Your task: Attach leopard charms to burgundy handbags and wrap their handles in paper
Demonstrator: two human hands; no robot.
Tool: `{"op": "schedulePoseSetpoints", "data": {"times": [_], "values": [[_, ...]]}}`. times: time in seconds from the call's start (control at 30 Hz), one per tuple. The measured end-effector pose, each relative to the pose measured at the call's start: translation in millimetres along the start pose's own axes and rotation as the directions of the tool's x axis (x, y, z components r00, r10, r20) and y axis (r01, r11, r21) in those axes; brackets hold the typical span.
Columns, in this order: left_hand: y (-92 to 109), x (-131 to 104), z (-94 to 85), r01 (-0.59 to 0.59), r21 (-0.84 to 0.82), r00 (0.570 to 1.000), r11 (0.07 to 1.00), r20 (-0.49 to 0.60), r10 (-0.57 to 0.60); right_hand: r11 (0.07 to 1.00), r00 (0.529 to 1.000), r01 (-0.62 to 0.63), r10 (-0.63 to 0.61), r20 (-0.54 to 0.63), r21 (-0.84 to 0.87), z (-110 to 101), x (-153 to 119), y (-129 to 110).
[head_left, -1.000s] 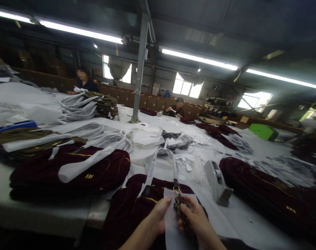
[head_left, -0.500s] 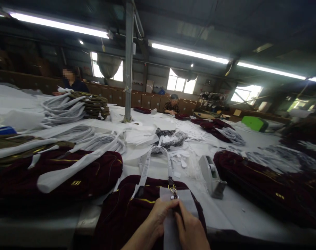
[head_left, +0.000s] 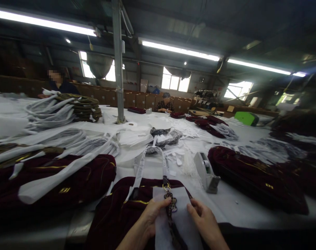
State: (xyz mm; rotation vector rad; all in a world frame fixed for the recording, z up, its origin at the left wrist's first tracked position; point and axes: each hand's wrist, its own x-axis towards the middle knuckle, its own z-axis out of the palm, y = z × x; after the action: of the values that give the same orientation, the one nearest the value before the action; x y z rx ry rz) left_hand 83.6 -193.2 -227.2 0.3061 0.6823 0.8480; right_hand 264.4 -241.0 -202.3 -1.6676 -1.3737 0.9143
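Observation:
A dark red bag (head_left: pixel 113 211) lies before me, its handle (head_left: pixel 140 170) wrapped in white. From a gold ring (head_left: pixel 167 187) at the handle's base hangs a dark patterned bag charm (head_left: pixel 174 205) with a long dark strap (head_left: pixel 175 231). A white sheet (head_left: pixel 182 218) lies under the charm on the bag. My left hand (head_left: pixel 150 217) is closed, its thumb pressed on the charm's left side. At the sheet's right edge, my right hand (head_left: pixel 206 220) has thumb and fingers closed on it, apart from the charm.
A grey tape dispenser (head_left: pixel 207 173) stands right of the bag. More dark red bags flank it, one left (head_left: pixel 92 177) and one right (head_left: pixel 246 177). A metal post (head_left: pixel 118 69) rises through the table. Two people sit beyond, one left (head_left: pixel 65 86), one at the far side (head_left: pixel 165 103).
My hands have moved apart, the right one shifting right to the sheet's edge. The charm and its dark strap now show, lying down over the sheet. The view has turned slightly right.

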Motion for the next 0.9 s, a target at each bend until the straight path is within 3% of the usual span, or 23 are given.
{"op": "schedulePoseSetpoints", "data": {"times": [0.07, 0.13, 0.2, 0.3, 0.4, 0.53, 0.63, 0.77, 0.9], "values": [[0.3, -1.4, -0.1, -0.003, 0.009, 1.000, 1.000, 0.017, 0.003, 0.974, 0.968, -0.058, 0.001, 0.252, 0.218, -1.5, 3.1, -4.7], [-1.0, -2.0, -0.5, -0.044, 0.061, 0.999, 0.997, 0.009, 0.044, 0.947, 0.940, -0.045, -0.068, 0.335, 0.319, 2.8, 1.8, -11.0], [-3.6, -0.8, -1.3, -0.115, 0.137, 0.993, 0.984, -0.006, 0.116, 0.970, 0.960, 0.049, -0.112, 0.258, 0.237, 9.2, -2.1, -18.8], [-8.6, 3.2, -2.1, -0.224, 0.242, 0.971, 0.944, -0.026, 0.237, 0.971, 0.974, 0.217, -0.209, 0.090, -0.096, 20.9, -8.5, -28.7], [-12.9, 5.7, -0.7, -0.297, 0.326, 0.941, 0.897, -0.060, 0.333, 0.835, 0.922, 0.363, -0.386, 0.030, -0.413, 36.9, -12.9, -30.2], [-17.4, 2.6, 3.8, -0.322, 0.338, 0.915, 0.884, -0.128, 0.382, 0.570, 0.808, 0.463, -0.587, 0.058, -0.679, 58.2, -14.0, -20.6], [-19.7, -1.3, 5.7, -0.290, 0.260, 0.929, 0.921, -0.156, 0.336, 0.443, 0.738, 0.487, -0.669, 0.083, -0.753, 65.7, -12.8, -10.8], [-17.2, -5.9, 6.8, -0.248, 0.189, 0.948, 0.950, -0.156, 0.278, 0.392, 0.668, 0.558, -0.736, 0.115, -0.731, 66.7, -10.9, 4.6], [-9.6, -12.0, 12.1, -0.265, 0.219, 0.946, 0.939, -0.129, 0.297, 0.325, 0.642, 0.570, -0.749, 0.162, -0.755, 68.9, -9.5, 17.1]]}}
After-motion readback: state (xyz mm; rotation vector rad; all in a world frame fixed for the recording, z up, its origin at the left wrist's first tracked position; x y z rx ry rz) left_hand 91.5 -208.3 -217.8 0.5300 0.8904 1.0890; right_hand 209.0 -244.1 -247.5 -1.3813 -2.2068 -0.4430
